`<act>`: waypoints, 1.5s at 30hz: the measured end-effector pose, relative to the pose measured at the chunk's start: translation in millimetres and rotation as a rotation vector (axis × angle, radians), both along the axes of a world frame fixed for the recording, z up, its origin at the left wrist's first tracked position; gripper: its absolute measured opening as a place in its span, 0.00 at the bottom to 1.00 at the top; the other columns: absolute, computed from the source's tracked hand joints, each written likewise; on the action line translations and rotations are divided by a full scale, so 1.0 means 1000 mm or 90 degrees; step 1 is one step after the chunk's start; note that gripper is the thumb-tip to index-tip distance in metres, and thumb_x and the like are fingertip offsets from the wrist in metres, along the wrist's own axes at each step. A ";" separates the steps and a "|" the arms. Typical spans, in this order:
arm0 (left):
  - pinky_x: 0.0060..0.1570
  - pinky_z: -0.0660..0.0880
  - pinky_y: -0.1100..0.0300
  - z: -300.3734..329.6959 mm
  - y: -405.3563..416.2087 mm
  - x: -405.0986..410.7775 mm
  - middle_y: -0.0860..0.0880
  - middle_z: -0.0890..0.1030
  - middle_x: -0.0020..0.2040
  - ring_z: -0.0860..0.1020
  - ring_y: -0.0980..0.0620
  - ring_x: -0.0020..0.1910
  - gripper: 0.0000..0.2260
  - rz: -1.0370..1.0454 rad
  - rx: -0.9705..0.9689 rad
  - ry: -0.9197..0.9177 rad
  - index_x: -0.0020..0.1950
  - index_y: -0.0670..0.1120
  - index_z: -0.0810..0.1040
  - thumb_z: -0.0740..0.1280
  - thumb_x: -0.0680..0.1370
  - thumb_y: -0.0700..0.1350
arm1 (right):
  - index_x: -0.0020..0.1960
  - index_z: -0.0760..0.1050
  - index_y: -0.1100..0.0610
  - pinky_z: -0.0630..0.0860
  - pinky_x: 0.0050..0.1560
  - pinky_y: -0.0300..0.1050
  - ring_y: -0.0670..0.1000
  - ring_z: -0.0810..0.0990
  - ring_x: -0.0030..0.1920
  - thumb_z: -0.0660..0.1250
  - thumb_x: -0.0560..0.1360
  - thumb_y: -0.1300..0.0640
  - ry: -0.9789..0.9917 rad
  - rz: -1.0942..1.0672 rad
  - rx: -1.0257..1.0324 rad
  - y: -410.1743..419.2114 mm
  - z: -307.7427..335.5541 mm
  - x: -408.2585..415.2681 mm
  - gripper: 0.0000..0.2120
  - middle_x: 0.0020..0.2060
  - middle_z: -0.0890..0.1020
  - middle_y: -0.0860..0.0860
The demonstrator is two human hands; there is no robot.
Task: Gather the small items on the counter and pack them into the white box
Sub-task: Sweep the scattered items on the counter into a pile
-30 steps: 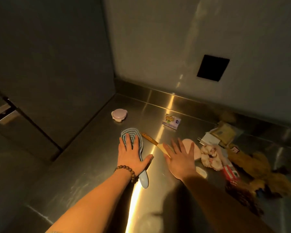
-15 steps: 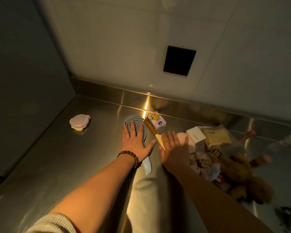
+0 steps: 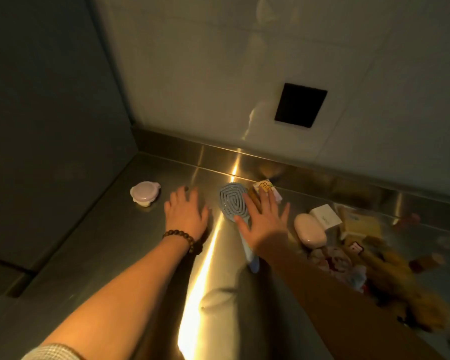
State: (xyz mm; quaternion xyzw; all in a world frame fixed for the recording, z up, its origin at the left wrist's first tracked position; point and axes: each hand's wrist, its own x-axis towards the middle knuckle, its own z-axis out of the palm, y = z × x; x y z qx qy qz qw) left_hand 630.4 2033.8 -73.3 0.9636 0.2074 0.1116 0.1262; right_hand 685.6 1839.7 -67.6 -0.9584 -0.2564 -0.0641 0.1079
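Note:
My left hand (image 3: 186, 213), fingers spread and flat, lies on the steel counter (image 3: 94, 255) between a small pink lidded container (image 3: 144, 193) and a blue hairbrush (image 3: 233, 202). My right hand (image 3: 264, 219), also flat with straight fingers, rests over the brush's neck and a wooden comb (image 3: 253, 197). Just beyond its fingertips lies a small carton with a cartoon print (image 3: 266, 188). A pink oval case (image 3: 309, 229) and a small white box (image 3: 325, 215) sit to the right. The brush's handle pokes out under my right wrist.
At the right lie a yellow packet (image 3: 361, 226), a floral scrunchie (image 3: 333, 261) and a brown plush toy (image 3: 400, 276). A tiled wall with a dark square opening (image 3: 300, 106) rises behind the counter, and a dark panel (image 3: 50, 113) closes the left side.
My left hand has come off the blue brush and moved left toward the pink container. My right hand has shifted left onto the brush and comb, uncovering the pink oval case.

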 end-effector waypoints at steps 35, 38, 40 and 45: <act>0.72 0.37 0.49 -0.024 -0.081 0.047 0.47 0.38 0.76 0.36 0.43 0.74 0.25 -0.163 -0.154 0.121 0.76 0.59 0.46 0.48 0.79 0.57 | 0.77 0.45 0.48 0.36 0.73 0.57 0.57 0.47 0.77 0.49 0.80 0.43 0.031 0.025 -0.160 -0.029 -0.026 0.038 0.28 0.78 0.49 0.54; 0.72 0.37 0.50 -0.023 -0.096 0.055 0.47 0.37 0.76 0.35 0.44 0.73 0.26 -0.196 -0.178 0.134 0.75 0.58 0.43 0.47 0.79 0.56 | 0.77 0.40 0.47 0.36 0.73 0.59 0.57 0.43 0.77 0.49 0.80 0.43 0.066 0.002 -0.177 -0.038 -0.027 0.041 0.30 0.78 0.45 0.54; 0.70 0.36 0.52 -0.022 -0.105 0.060 0.47 0.36 0.76 0.34 0.44 0.73 0.26 -0.218 -0.189 0.148 0.75 0.59 0.42 0.47 0.79 0.57 | 0.77 0.38 0.48 0.40 0.74 0.61 0.58 0.42 0.77 0.50 0.80 0.43 0.080 -0.015 -0.189 -0.046 -0.028 0.044 0.31 0.78 0.43 0.55; 0.68 0.34 0.53 -0.021 -0.124 0.076 0.47 0.35 0.76 0.34 0.43 0.73 0.26 -0.255 -0.195 0.169 0.75 0.59 0.42 0.48 0.79 0.58 | 0.77 0.38 0.48 0.42 0.75 0.60 0.58 0.41 0.77 0.49 0.81 0.45 0.075 -0.053 -0.180 -0.064 -0.026 0.050 0.30 0.78 0.44 0.55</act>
